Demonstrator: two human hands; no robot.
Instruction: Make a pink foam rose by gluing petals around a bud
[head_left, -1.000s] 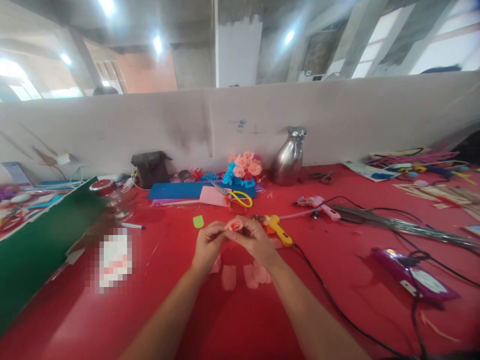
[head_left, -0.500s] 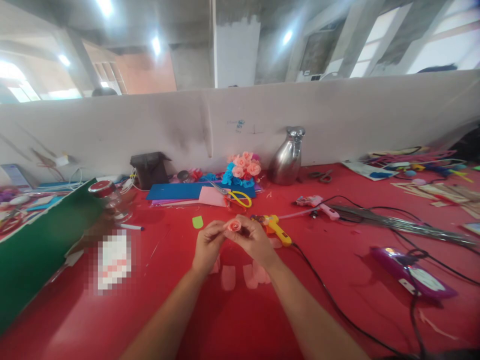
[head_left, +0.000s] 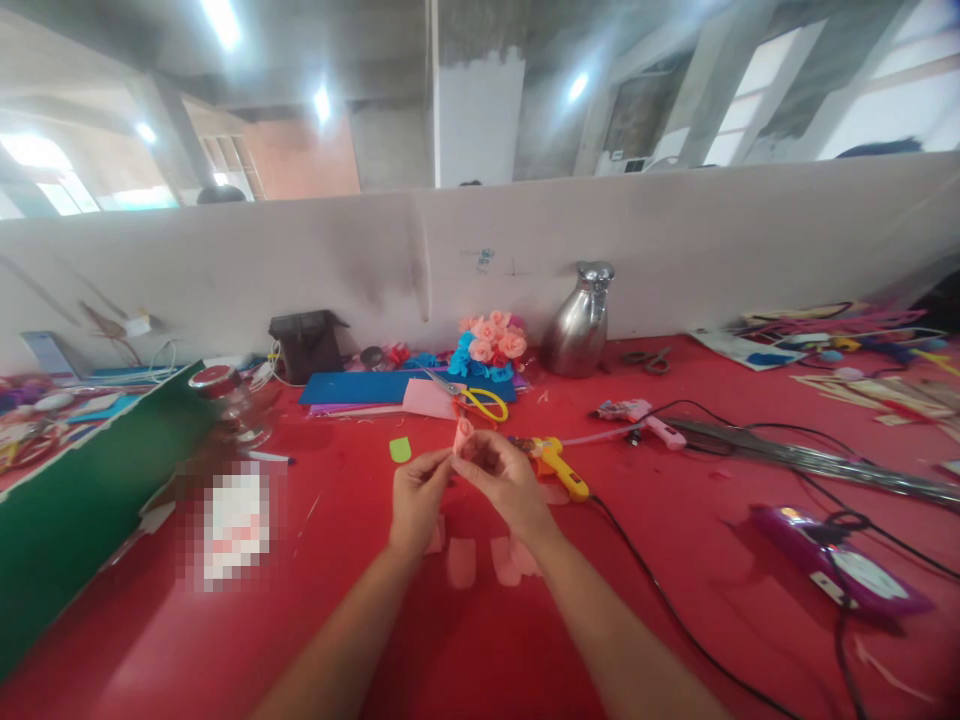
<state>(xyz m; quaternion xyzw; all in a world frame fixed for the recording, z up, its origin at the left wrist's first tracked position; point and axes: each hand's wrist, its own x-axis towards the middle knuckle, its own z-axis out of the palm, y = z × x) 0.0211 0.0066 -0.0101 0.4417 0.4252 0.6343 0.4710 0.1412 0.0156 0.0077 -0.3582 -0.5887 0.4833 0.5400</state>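
A small pink paper flower point(head_left: 464, 434) stands upright between my fingertips over the red table. My left hand point(head_left: 420, 492) pinches its base from the left. My right hand point(head_left: 504, 478) has thumb and fingers closed on it from the right. Below my hands lie several loose pink petals point(head_left: 461, 562), some partly covered by my right wrist. A yellow glue gun point(head_left: 564, 470) rests just right of my right hand, its nozzle end close to my knuckles. Behind the flower, yellow-handled scissors point(head_left: 484, 402) lie on pink paper point(head_left: 429, 398).
A bunch of pink and blue flowers point(head_left: 491, 340) and a steel jug point(head_left: 581, 320) stand by the back partition. On the right are a pink glue gun point(head_left: 660, 430), cables and a purple power strip point(head_left: 840, 560). A green board point(head_left: 97, 500) and glass jar point(head_left: 229, 400) stand left.
The pink flower has been tipped from facing me to upright, so its side now shows. Both hands stay closed on it. The camera view has shifted slightly.
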